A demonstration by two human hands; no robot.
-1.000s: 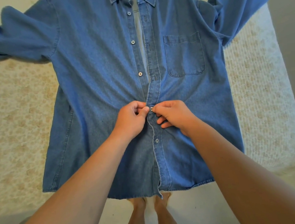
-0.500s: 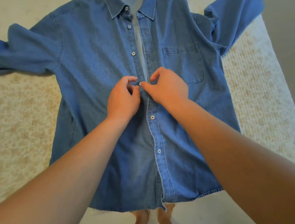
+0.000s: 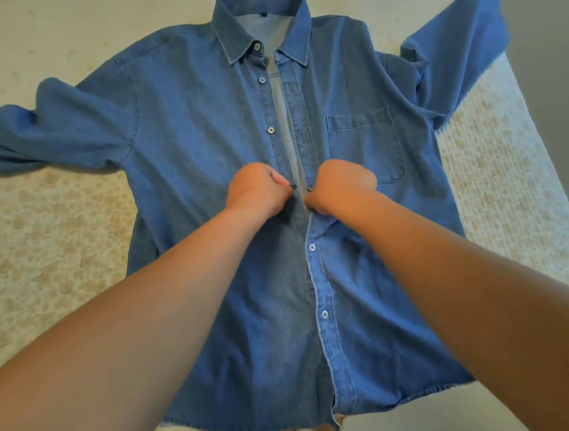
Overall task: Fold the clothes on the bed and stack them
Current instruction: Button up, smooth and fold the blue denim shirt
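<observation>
**Shirt flat on bed, both hands at the front opening**

Shirt (image 3: pixel 201 147), blue denim, lies face up on the cream bedspread (image 3: pixel 37 237), collar away from the person, sleeves spread to both sides. Left hand (image 3: pixel 257 190) grips the button-side front edge at mid-chest, fingers curled tight into the fabric. Right hand (image 3: pixel 339 188) grips the opposite edge just beside it, fingers likewise curled. Two lower buttons (image 3: pixel 312 247) are fastened; the upper ones are undone. Chest pocket (image 3: pixel 366 146) lies just right of the right hand.

A home bedroom: a bed (image 3: pixel 499 169) with a cream textured bedspread (image 3: pixel 47 236) fills the view.
</observation>
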